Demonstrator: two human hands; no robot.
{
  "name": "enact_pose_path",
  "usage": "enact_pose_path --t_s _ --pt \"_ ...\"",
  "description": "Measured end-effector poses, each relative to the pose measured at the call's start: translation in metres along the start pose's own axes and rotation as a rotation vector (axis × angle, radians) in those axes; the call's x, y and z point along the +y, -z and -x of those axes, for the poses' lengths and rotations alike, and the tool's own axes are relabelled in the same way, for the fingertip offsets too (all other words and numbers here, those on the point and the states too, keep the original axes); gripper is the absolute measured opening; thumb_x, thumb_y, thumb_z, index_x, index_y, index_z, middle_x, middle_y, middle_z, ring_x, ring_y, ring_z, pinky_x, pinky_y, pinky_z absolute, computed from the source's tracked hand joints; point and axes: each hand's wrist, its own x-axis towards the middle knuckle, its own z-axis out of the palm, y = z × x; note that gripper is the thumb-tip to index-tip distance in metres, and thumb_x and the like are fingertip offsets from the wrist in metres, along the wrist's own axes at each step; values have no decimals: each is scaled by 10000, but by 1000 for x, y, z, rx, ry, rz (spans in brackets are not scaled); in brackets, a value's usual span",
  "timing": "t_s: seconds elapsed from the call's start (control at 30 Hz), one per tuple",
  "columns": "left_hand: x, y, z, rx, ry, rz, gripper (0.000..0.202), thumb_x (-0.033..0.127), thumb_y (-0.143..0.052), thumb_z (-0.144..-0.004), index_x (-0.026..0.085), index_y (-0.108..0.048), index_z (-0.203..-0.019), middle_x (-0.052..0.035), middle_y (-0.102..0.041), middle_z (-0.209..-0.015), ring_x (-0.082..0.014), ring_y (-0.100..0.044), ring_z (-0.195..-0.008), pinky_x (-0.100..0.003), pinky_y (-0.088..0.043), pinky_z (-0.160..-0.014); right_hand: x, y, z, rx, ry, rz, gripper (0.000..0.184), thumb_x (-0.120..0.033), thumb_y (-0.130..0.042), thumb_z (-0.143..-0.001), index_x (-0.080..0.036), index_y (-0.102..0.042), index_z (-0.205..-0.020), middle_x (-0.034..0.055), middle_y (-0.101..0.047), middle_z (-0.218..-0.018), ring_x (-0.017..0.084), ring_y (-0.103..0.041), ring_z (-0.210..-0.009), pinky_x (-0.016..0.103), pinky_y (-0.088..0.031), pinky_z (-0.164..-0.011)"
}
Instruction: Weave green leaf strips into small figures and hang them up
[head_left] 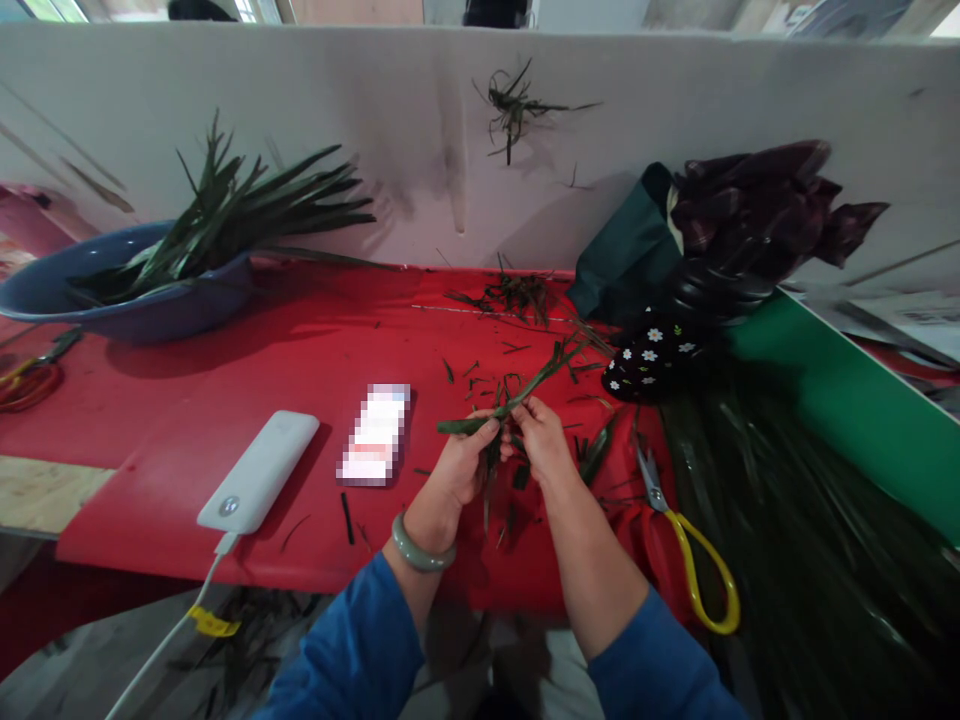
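Observation:
Both hands grip a bunch of green leaf strips [534, 385] over the middle of the red-covered table [292, 330]. My left hand [469, 460] is closed on it with the thumb on top, near the broad, folded-looking end. Close beside it, the fingers of my right hand [538, 435] pinch the same strips, whose loose ends point up and to the right. Thin strips hang below the hands. Leaf scraps lie around them, and a wider leaf piece [598, 452] rests just right of my right hand.
Yellow-handled scissors [709, 575] lie at the right by a dark heap of long leaves [795, 540]. A blue basin [142, 318] holds more leaves at the left. A phone [375, 435] and a cabled white power bank [262, 470] lie left of the hands.

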Motion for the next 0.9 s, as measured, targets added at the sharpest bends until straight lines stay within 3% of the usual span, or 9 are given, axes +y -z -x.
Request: enact_pose_path --t_s 0.2,0.5,0.63,0.73,0.83,0.9 --pt "-2 2 -1 26 29 -11 177 281 -572 -684 166 -514 -806 -14 -596 -762 -116 -591 -593 -195 -452 -486 0 2 -1 49 2 16 135 -286 -521 -660 -177 -441 -654 -89 -421 -456 28 -359 -311 133 -284 -276" --pt "-4 1 -1 30 25 12 177 272 -584 -675 145 -509 -772 -14 -590 -669 -98 -573 -548 -188 -449 -506 0 1 1 6 14 55 209 -363 -515 -682 -188 -407 -643 -94 -401 -419 47 -347 -296 158 -284 -283" --pt "-1 3 -2 87 -30 20 187 280 -576 -684 158 -499 -804 -14 -595 -675 -93 -571 -544 -180 -435 -486 -2 3 -1 68 203 206 169 -336 -535 -677 -180 -489 -723 -42 -530 -596 78 -495 -496 187 -403 -458" --pt "0 4 -2 112 -46 -1 218 270 -594 -669 176 -492 -837 -2 -592 -675 -102 -579 -551 -190 -439 -488 -5 6 -1 183 297 272 193 -331 -566 -659 -187 -500 -770 -35 -558 -641 91 -507 -560 194 -404 -517" --pt "0 3 -3 148 -74 -27 232 250 -625 -637 171 -496 -814 10 -581 -669 -105 -583 -549 -199 -445 -493 -8 8 0 241 235 196 193 -346 -567 -652 -191 -476 -722 -68 -488 -499 81 -436 -427 191 -358 -417" --pt "-1 3 -3 160 -95 -35 235 239 -634 -625 168 -498 -803 12 -581 -671 -103 -581 -547 -203 -447 -499 -12 8 3 209 188 91 154 -326 -543 -667 -192 -476 -701 -70 -477 -484 75 -427 -401 190 -358 -396"
